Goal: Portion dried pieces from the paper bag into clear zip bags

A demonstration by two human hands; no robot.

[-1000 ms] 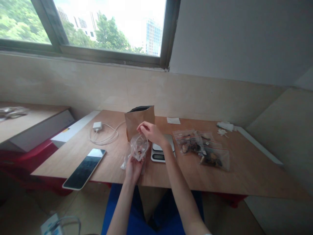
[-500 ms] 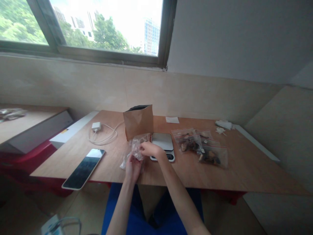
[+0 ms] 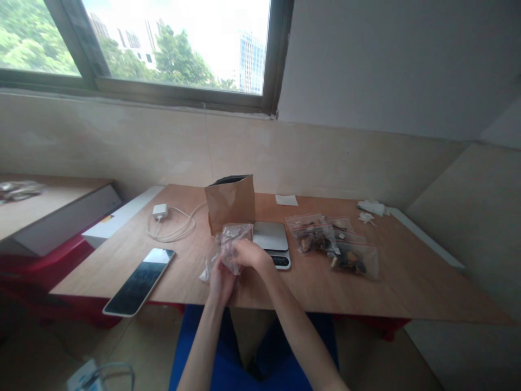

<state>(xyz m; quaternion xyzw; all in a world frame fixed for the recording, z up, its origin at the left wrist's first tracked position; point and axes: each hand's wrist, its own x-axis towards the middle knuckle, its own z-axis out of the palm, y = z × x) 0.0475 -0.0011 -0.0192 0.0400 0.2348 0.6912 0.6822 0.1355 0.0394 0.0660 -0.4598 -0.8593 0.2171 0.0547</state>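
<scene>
A crumpled clear plastic bag [image 3: 234, 233] is held over the table in front of the brown paper pouch. My left hand [image 3: 222, 278] grips its lower part from below, fingers closed round the film. My right hand [image 3: 249, 254] is at the bag's right side with curled fingers against the plastic; whether the fingertips are inside or behind the film I cannot tell. Beside and partly behind my right hand lies a kitchen scale [image 3: 270, 235], its plate bare. More clear plastic [image 3: 207, 269] lies left of my left hand. The paper pouch [image 3: 231, 203] stands upright, its top open.
On the right lie several zip bags [image 3: 353, 260] with dark dried pieces. A phone [image 3: 140, 282] overhangs the front left edge. Behind it are a white charger [image 3: 160, 211] and its cable. A white paper slip [image 3: 286, 200] and crumpled white scraps [image 3: 372, 208] lie farther back.
My right hand has shifted slightly and its fingers sit deeper against the bag. The bag's top has spread wider and to the right. My left hand has hardly moved.
</scene>
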